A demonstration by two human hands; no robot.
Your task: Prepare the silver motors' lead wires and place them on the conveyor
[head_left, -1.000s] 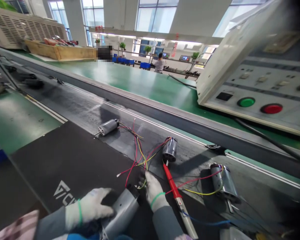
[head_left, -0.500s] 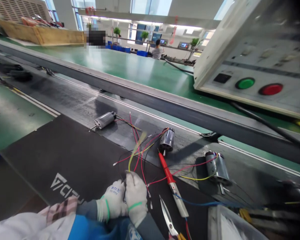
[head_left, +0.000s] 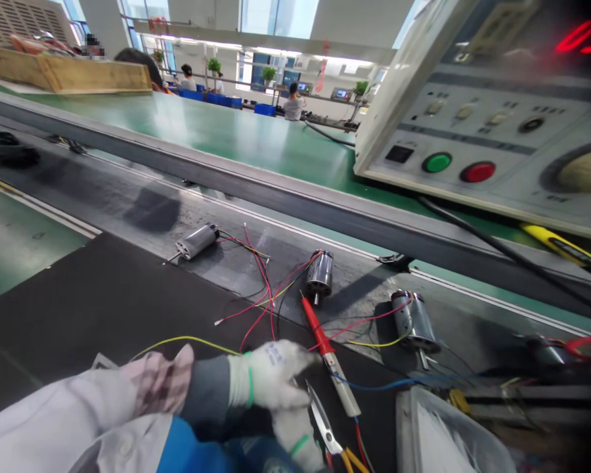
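My left hand (head_left: 273, 373), in a white knit glove with a green cuff band, reaches rightward over the dark mat. Its fingers are blurred, near the handheld probe with red tip and pale handle (head_left: 332, 364). Under it is my right hand (head_left: 293, 420), also gloved, with its fingers mostly hidden. Whether either hand holds something cannot be made out. A yellow wire (head_left: 190, 338) arcs left from behind my left wrist. Scissors with yellow handles (head_left: 324, 420) lie just right of my right hand. A silver motor with wires (head_left: 320, 272) stands beyond the probe tip.
Another motor (head_left: 197, 241) lies to the left, and one (head_left: 416, 322) is on the right. Right of the scissors sits a clear plastic-lined bin (head_left: 440, 433). A control box with green and red buttons (head_left: 473, 125) stands behind; a metal rail (head_left: 236, 187) crosses the bench.
The hands have shifted right and lower, my left hand now lying across my right. The yellow wire, upright before, now trails leftward. The view has swung slightly right.
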